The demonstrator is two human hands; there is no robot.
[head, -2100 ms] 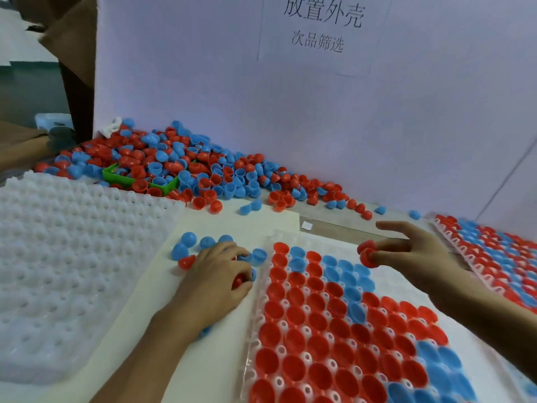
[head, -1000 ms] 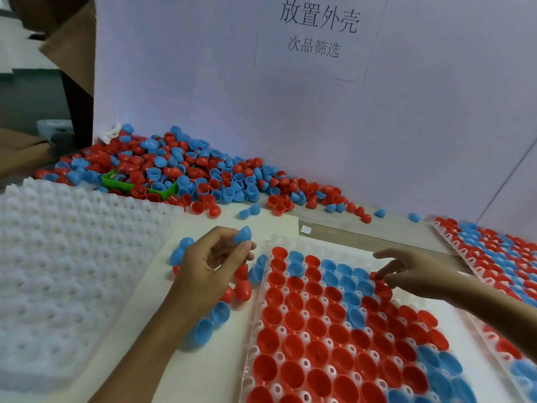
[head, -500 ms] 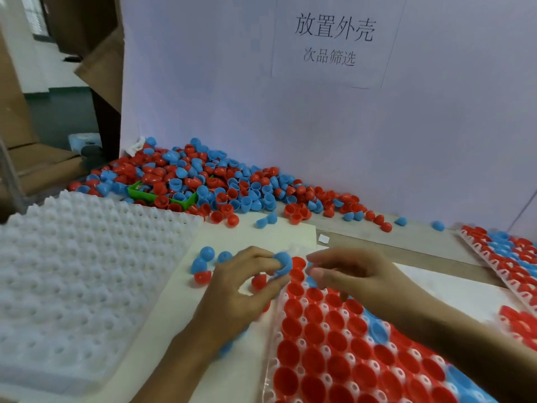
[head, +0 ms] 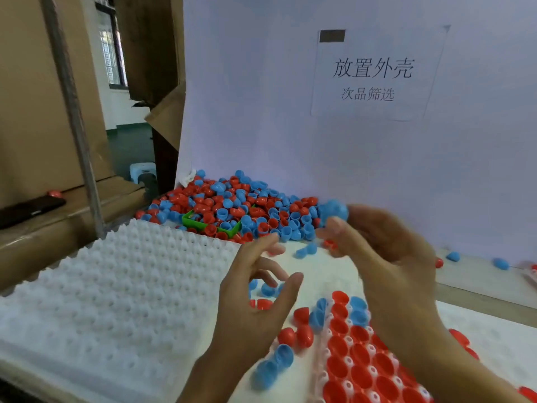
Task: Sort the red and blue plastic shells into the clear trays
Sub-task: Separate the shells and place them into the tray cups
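Note:
My right hand [head: 389, 257] is raised above the table and pinches a blue shell [head: 334, 211] at its fingertips. My left hand [head: 255, 303] hovers beside it with fingers spread and relaxed, holding nothing. Below them a clear tray [head: 328, 338] holds several red and blue shells in its pockets. Several loose red and blue shells [head: 293, 335] lie on the white sheet just left of the tray. A big pile of red and blue shells [head: 232, 207] lies at the back against the white wall.
A stack of empty white trays [head: 116, 286] fills the left. A small green bin [head: 212, 225] sits in the pile. Cardboard boxes and a dark phone [head: 29, 210] are at far left. Single shells [head: 453, 256] lie by the wall at right.
The blue shell passed from my left fingertips to my right hand, which rose with it. My left hand opened. The view tilted up and left.

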